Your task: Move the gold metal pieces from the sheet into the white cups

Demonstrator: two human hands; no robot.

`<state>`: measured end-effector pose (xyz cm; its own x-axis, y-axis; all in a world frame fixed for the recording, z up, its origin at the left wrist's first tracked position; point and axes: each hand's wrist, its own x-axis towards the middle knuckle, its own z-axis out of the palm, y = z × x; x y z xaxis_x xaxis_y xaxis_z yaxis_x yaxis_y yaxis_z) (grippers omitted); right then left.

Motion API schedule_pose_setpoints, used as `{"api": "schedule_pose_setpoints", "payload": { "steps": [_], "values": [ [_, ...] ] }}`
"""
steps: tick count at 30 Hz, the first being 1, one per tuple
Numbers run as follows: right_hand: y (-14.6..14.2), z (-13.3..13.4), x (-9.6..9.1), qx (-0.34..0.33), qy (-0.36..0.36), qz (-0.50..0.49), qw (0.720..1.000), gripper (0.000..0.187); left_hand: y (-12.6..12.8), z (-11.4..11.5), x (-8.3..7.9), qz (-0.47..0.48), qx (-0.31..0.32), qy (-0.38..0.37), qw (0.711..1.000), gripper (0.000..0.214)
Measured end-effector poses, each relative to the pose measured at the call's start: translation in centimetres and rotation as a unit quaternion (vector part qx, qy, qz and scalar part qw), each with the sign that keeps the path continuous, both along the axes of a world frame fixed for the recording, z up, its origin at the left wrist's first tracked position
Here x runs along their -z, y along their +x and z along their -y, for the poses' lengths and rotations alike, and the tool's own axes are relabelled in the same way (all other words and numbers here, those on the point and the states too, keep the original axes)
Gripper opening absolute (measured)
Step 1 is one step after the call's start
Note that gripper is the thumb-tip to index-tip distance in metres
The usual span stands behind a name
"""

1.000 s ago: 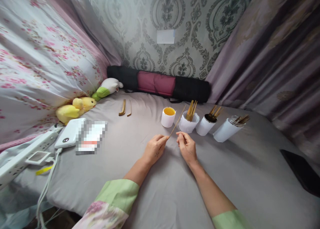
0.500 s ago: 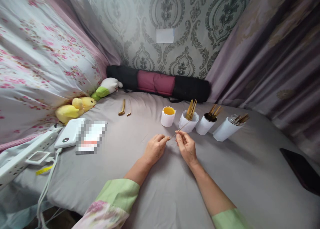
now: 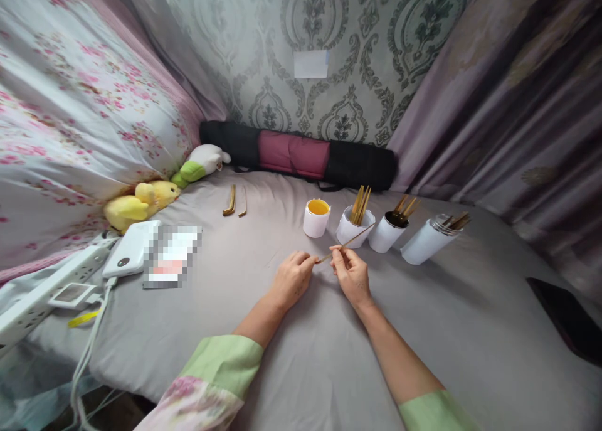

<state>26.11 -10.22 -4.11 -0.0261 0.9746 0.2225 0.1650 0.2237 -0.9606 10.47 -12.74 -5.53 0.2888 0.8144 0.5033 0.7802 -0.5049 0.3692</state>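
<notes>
Left hand (image 3: pixel 292 279): resting low on the grey bed sheet (image 3: pixel 263 330), near its middle; thumb and forefinger closed in a pinch on the near end of a thin golden stick (image 3: pixel 345 243).
Right hand (image 3: pixel 352 273): just beside the left, fingers curled, fingertips closed on the same stick a little further along its length.
Stick, position: held by both hands just above the sheet; runs from the pinch up and to the right, its far tip in front of the second white cup (image 3: pixel 353 228). Whether the tip touches the cup: cannot tell.
Change over last second: stick has swung down, from steeply upright to a shallow slant; both hands have barely shifted. Reads as a re-orienting of the stick between the fingers, not a carry.
Cups: four white cups in a row toward the far side of the sheet. First cup (image 3: pixel 316 218) shows a yellow inside, no sticks; second holds upright golden sticks; third cup (image 3: pixel 388 231) holds a few; fourth cup (image 3: pixel 426 243) is tipped on its side with dark sticks at its mouth.
Loose items: two bent golden pieces (image 3: pixel 235 202) lie apart, toward the far left of the sheet.
Left edge: white power bank (image 3: pixel 129 250), power strip (image 3: pixel 42 290), yellow plush toy (image 3: pixel 138 203).
Far edge: black and maroon roll bag (image 3: pixel 298 156) against the wall.
</notes>
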Motion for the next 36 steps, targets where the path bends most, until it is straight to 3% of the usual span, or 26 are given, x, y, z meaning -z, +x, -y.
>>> {"api": "schedule_pose_setpoints", "payload": {
  "steps": [14,28,32,36],
  "values": [
    [0.1,-0.1,0.1,-0.010,-0.003,-0.006,1.000,0.033,0.5,-0.2,0.0,0.163,0.004,-0.070,0.984,0.024],
    [0.2,-0.2,0.1,0.015,-0.022,-0.042,0.999,0.033,0.9,-0.1,-0.6,0.242,-0.007,-0.141,0.960,0.021],
    [0.3,-0.2,0.2,0.015,-0.022,-0.050,0.998,0.030,1.1,-0.1,-0.6,0.296,-0.023,-0.192,0.935,0.023],
    [0.4,-0.3,0.4,0.016,-0.018,-0.046,0.999,0.028,1.4,-0.1,-0.9,0.390,-0.023,-0.269,0.880,0.025]
  ]
}}
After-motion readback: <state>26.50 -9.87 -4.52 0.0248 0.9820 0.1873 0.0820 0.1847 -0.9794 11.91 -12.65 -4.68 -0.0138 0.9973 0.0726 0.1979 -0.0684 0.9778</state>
